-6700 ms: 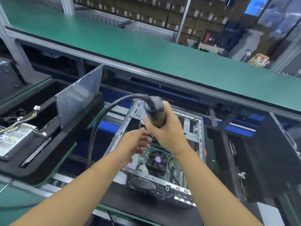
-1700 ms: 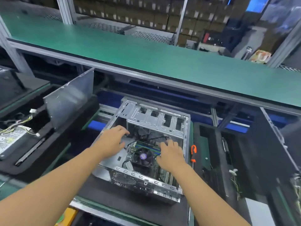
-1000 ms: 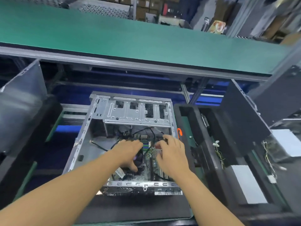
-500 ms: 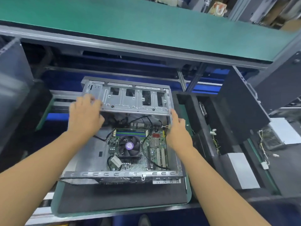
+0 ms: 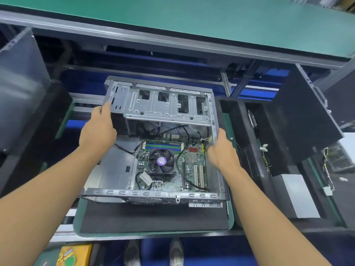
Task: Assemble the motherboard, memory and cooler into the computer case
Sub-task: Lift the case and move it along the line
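The open metal computer case [image 5: 159,106] lies on a black pad on a green pallet [image 5: 153,217]. Inside it sits the green motherboard [image 5: 190,166] with the black cooler fan [image 5: 161,162] and memory sticks [image 5: 163,146] in their slots. My left hand [image 5: 98,129] holds the case's left wall near the drive cage, thumb on the metal. My right hand [image 5: 221,150] grips the case's right edge.
A black foam tray with a case panel [image 5: 295,121] stands right of the pallet, with a power supply and wires [image 5: 334,160] beyond. Another tray with a grey panel [image 5: 21,89] stands left. A green conveyor shelf [image 5: 192,20] runs behind. A yellow box [image 5: 73,254] lies below.
Both hands left the inside of the case and took hold of its left and right sides. The left hand slid from the top of the drive cage to the left wall.
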